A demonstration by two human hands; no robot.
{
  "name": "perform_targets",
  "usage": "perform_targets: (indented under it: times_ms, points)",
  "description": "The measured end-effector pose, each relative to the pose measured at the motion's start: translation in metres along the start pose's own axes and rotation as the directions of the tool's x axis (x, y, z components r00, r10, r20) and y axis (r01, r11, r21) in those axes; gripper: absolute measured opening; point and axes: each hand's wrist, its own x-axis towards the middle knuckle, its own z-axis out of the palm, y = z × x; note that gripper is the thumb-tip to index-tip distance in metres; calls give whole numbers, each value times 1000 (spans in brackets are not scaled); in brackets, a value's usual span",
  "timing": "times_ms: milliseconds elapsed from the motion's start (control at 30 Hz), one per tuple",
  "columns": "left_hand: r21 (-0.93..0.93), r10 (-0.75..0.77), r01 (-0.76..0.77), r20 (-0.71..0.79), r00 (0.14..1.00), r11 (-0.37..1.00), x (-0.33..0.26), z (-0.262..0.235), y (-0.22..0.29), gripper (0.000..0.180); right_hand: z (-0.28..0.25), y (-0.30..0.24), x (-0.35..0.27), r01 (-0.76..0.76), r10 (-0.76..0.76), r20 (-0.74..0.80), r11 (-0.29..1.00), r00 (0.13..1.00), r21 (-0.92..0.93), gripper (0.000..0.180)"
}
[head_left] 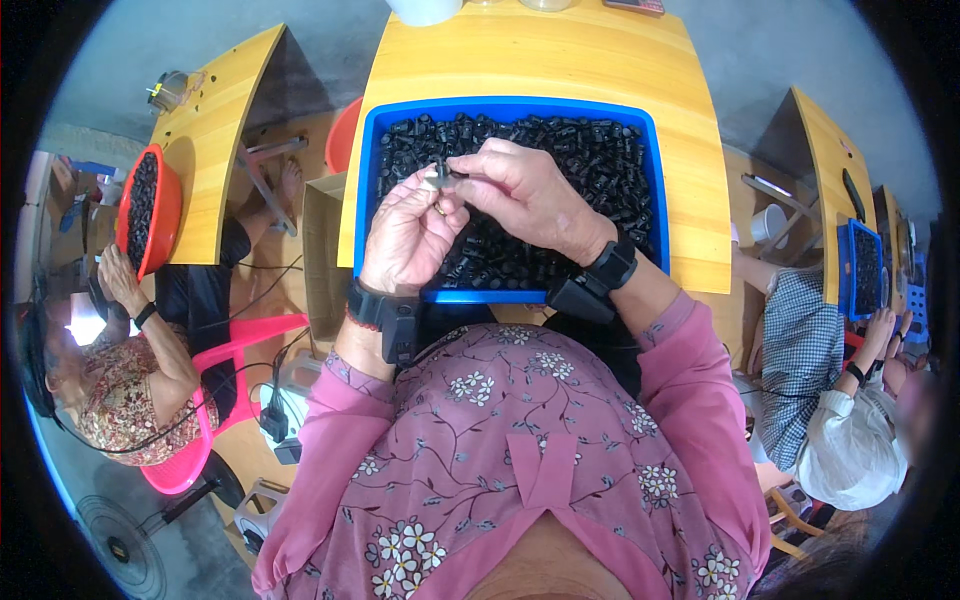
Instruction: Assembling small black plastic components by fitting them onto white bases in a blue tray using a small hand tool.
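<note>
My left hand (408, 228) and my right hand (530, 195) meet above the left part of a blue tray (657, 205). Between their fingertips is a small black piece (442, 170), pinched from both sides. Its exact shape is partly covered by the fingers, and something small and greyish shows beside it. Beneath the hands, the tray is filled with many small black cylindrical plastic parts (590, 150). Both sets of fingers are closed, and each wrist wears a black strapped device.
The tray rests on a yellow wooden table (545, 55) with a white container (425, 10) at its far edge. At left, a person sits by a red basin (165, 220) of black pieces. Another person at right works by a smaller blue tray (850, 285).
</note>
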Motion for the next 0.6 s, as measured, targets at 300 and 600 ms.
perform_targets:
  times_ms: [300,600]
  points:
    - [-51,28,-29,-7,1000,998,2,0,-3,15,1,3,-1,47,-50,-55,997,997,-56,19]
    - [-18,21,-21,20,1000,1000,3,0,-1,11,5,12,-1,19,-29,-116,996,993,-87,19]
